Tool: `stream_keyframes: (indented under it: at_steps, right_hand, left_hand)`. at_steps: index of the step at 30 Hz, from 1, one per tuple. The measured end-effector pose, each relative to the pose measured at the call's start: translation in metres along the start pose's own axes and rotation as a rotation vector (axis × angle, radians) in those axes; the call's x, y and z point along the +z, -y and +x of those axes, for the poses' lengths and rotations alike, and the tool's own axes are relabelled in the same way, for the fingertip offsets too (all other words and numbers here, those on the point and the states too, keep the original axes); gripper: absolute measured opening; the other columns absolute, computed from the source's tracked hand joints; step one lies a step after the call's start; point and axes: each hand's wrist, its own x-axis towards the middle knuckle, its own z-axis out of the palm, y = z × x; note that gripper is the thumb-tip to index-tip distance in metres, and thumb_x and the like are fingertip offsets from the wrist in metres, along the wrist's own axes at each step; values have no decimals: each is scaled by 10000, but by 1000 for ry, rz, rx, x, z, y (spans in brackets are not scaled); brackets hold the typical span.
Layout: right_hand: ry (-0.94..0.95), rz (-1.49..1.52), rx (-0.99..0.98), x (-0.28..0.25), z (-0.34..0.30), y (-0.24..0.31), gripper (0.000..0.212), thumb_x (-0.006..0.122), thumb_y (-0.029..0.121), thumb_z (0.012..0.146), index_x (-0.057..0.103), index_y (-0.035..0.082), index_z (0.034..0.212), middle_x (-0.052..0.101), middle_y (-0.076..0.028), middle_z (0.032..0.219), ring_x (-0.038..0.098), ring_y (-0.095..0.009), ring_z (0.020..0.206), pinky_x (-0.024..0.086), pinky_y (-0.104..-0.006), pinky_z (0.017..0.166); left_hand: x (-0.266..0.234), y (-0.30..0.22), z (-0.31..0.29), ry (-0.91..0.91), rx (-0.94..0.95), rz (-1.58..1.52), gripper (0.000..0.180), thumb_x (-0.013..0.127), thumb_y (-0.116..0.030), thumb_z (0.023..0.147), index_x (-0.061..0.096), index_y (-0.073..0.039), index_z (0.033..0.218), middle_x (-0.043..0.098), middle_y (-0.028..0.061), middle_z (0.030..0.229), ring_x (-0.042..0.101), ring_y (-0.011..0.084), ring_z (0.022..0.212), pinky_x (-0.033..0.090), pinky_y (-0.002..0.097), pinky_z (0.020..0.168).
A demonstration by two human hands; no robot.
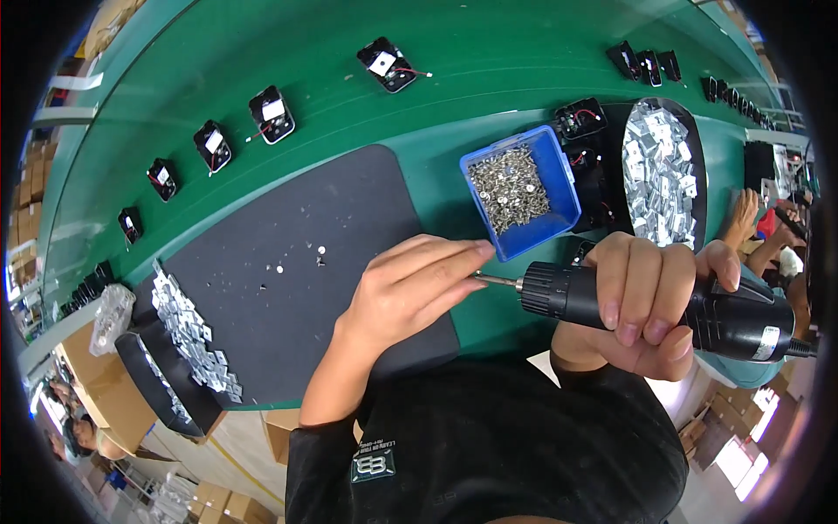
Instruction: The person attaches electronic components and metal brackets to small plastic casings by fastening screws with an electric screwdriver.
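Observation:
My right hand (646, 293) is wrapped around a black corded electric screwdriver (559, 293), held nearly level with its bit (497, 279) toward the left. The fingers of my left hand (406, 293) are pinched together at the end of that bit. Whatever lies between those fingertips is hidden. Just beyond both hands stands a blue plastic bin (566, 196), tilted in view, with many small silver screws (511, 192) inside.
A dark mat (349, 196) bears a few loose screws and a row of small metal plates (188, 323). More plates (659, 175) fill a black tray at right. Black housings with wires (384, 65) line the green surface (489, 52). Another person's hand (742, 218) shows far right.

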Motion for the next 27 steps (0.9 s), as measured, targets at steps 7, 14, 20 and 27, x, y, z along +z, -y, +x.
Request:
stream_keyframes:
  at_steps: [7, 14, 20, 27]
  right_hand:
    - [49, 28, 35, 8, -3, -4, 536, 652, 99, 823, 375, 166, 1277, 518, 22, 667, 509, -102, 533, 458, -257, 524]
    - [69, 17, 94, 5, -5, -7, 534, 650, 96, 824, 376, 178, 1275, 514, 21, 677, 515, -113, 547, 455, -271, 535]
    - [65, 7, 90, 6, -6, -10, 536, 648, 98, 823, 375, 185, 1275, 507, 21, 678, 516, -116, 551, 453, -271, 534]
    - [64, 6, 59, 5, -6, -13, 533, 644, 102, 824, 376, 180, 1278, 510, 26, 683, 514, -110, 547, 455, -263, 527]
  left_hand:
    - [-7, -2, -13, -45, 27, 54, 231, 747, -43, 683, 655, 20, 885, 636, 103, 823, 614, 237, 691, 511, 324, 617]
    - [-11, -8, -16, -47, 37, 185, 209, 724, 2, 657, 666, 28, 856, 667, 110, 810, 632, 239, 670, 515, 316, 600]
    - [-11, -8, -17, -32, 25, 177, 244, 736, -17, 682, 654, 26, 908, 639, 105, 813, 608, 238, 693, 506, 326, 625]
    - [-12, -7, -16, -13, -12, 159, 230, 725, -8, 694, 649, 32, 907, 646, 121, 823, 615, 251, 697, 508, 334, 632]
